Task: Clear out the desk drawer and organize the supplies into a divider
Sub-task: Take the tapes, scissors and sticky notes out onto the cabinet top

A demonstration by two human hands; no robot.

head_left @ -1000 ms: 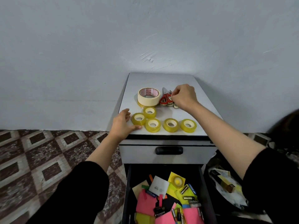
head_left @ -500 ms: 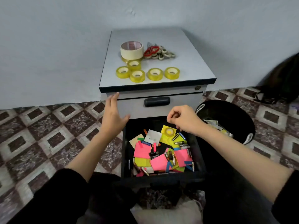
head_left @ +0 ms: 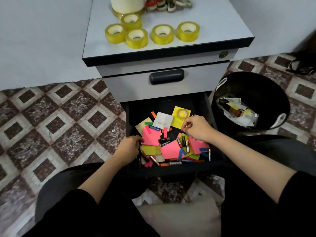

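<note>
Head view: we are still clearing the drawer.
Our right hand pinches something tiny; we cannot tell what. Batteries lie just below. Left hand curls on the drawer's edge. Next, lift it out.

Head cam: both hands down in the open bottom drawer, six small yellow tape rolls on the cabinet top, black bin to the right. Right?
Not quite. The head view shows five small yellow tape rolls on the grey cabinet top, not six. The rest holds: left hand and right hand are in the open black bottom drawer, with the black bin to its right.
</note>
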